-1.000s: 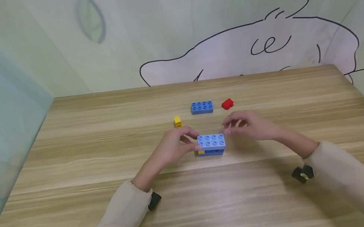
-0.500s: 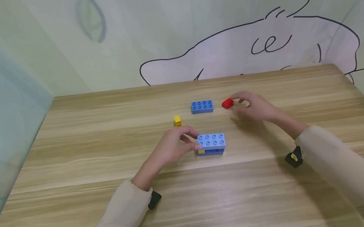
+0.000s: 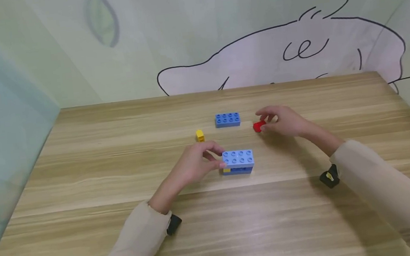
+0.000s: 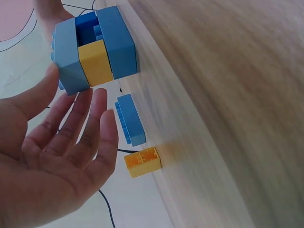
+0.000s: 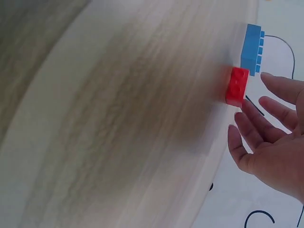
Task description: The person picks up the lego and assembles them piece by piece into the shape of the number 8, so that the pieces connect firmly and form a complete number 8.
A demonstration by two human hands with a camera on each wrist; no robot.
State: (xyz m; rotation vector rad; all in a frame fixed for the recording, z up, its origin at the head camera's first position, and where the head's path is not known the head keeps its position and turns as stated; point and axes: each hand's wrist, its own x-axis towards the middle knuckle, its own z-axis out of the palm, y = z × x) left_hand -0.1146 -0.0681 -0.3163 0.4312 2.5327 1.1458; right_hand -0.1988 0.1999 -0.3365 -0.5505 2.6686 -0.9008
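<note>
- The left hand [image 3: 195, 163] rests at the left end of the stacked brick block [image 3: 238, 162], fingers relaxed and spread, their tips [image 4: 90, 102] touching the block's end face; the wrist view shows no grip around it.
- The stacked brick block sits near the middle of the wooden table [image 3: 80, 167]: light blue on top, with yellow and darker blue showing beneath.
- The right hand [image 3: 284, 120] is beyond and to the right, fingers held loosely apart; the red brick [image 3: 259, 126] lies at its fingertips [image 5: 242, 123], touching or just short of them. I cannot tell whether it is pinched.
- A flat blue brick [image 3: 227, 119] lies just left of the red brick, with a narrow gap between.
- A small yellow brick [image 3: 200, 135] sits between the left hand and the flat blue brick, apart from both.
- All the bricks lie well in from the table's edges, with wide bare wood left, right and toward the person.
</note>
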